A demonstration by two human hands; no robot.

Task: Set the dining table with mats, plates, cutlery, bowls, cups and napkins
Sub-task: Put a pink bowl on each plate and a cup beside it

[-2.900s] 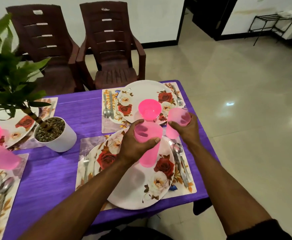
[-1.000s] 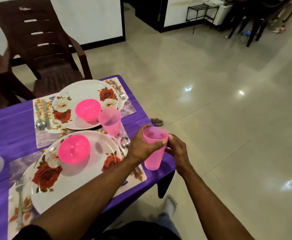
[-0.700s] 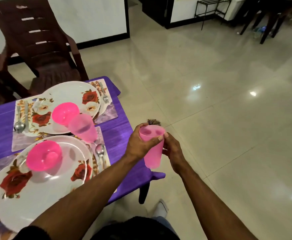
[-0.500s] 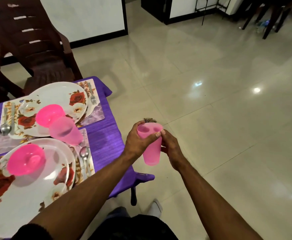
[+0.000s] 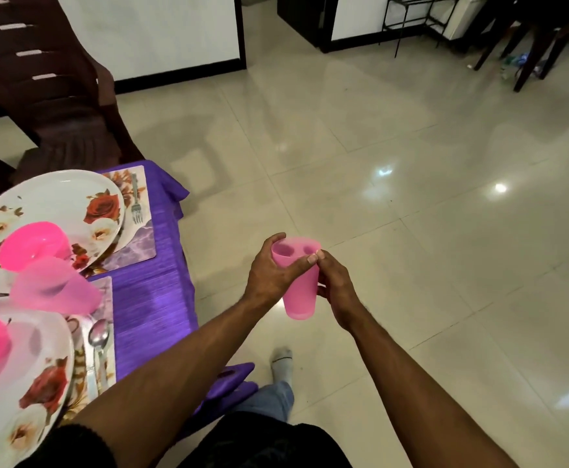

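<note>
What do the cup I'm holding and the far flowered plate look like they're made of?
The pink cup, held by the left hand and right hand, looks like thin matte plastic: light glows through its wall. The flowered plate looks glossy with printed roses, possibly melamine or glazed ceramic; I can't tell which.

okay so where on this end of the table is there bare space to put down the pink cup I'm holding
Bare purple cloth runs along the table's edge, right of the near mat and below the far mat. Leftward is crowded: plates, pink bowls and another cup. Both hands, left hand and right hand, grip the pink cup over floor.
</note>
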